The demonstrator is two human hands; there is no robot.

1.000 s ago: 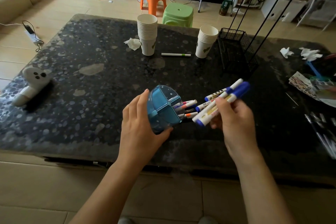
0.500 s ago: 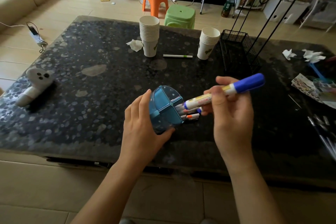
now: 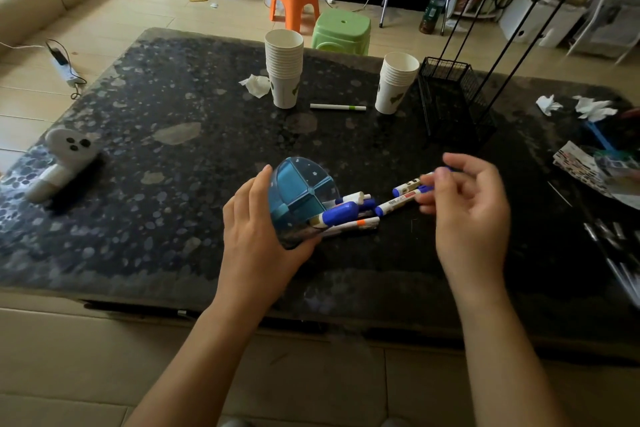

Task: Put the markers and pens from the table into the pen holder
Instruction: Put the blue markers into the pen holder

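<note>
Markers (image 3: 403, 197) with blue caps lie loose on the dark table just to the right of the blue pen holder (image 3: 303, 196), two of them side by side, their long axes slanting from lower left near the holder up to the right. Their upper right ends sit at the fingertips (image 3: 426, 180) of the right hand (image 3: 472, 218), which is loosely curled with the fingers half spread; motion blur makes it impossible to tell whether it pinches one of them or merely touches. The holder is tipped on its side a little in from the table's near edge, its divided mouth facing up and to the right, with a thick blue-capped marker (image 3: 337, 213) and several thinner pens poking out of it. The left hand (image 3: 258, 236) wraps around the holder's left wall and steadies it. So the loose pair already point roughly at the opening, and the right hand is plainly the nearer one; sliding them leftward along their own length looks like the natural feed. One white pen (image 3: 337, 107) lies well apart towards the far edge, between two stacks of paper cups, crosswise to the reach.
</note>
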